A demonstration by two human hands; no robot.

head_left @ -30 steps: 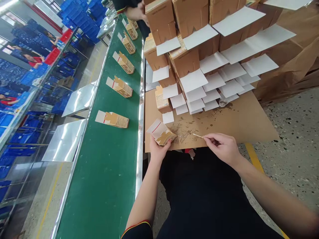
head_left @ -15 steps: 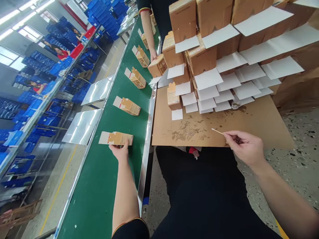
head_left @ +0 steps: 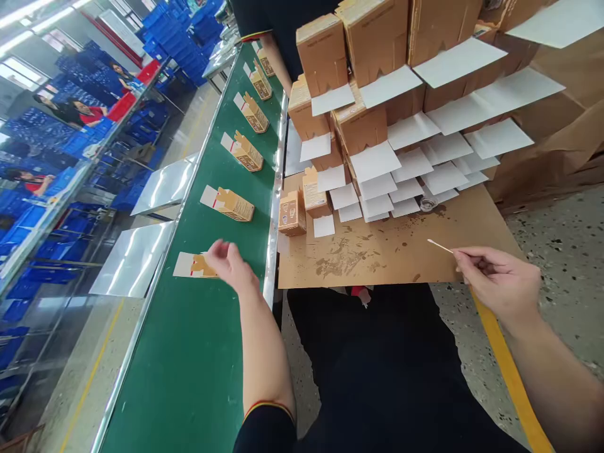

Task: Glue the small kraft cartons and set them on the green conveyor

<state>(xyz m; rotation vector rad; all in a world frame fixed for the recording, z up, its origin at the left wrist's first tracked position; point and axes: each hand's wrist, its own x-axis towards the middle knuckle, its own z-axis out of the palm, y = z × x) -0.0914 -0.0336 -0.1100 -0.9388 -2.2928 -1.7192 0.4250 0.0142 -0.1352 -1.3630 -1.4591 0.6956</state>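
My left hand, slightly smeared by motion, hovers over the nearest carton on the green conveyor belt. Its bent fingers look apart with nothing between them, and they hide part of that carton, whose white end flap lies out to the left. My right hand pinches a cotton swab between thumb and fingertips, its white tip pointing left above the cardboard-covered table. Wet-looking dark spots mark the cardboard. A small clear round dish rests beside the stacked cartons.
Several open-flapped cartons stand in a row along the conveyor belt. Brown cartons with white flaps are stacked on the table. Another brown box sits at its left edge. A co-worker's arm reaches in at the far end.
My left hand has let go of the nearest carton and risen toward the right. The co-worker's box now stands on the table. The swab stays in my right hand, farther right in view.
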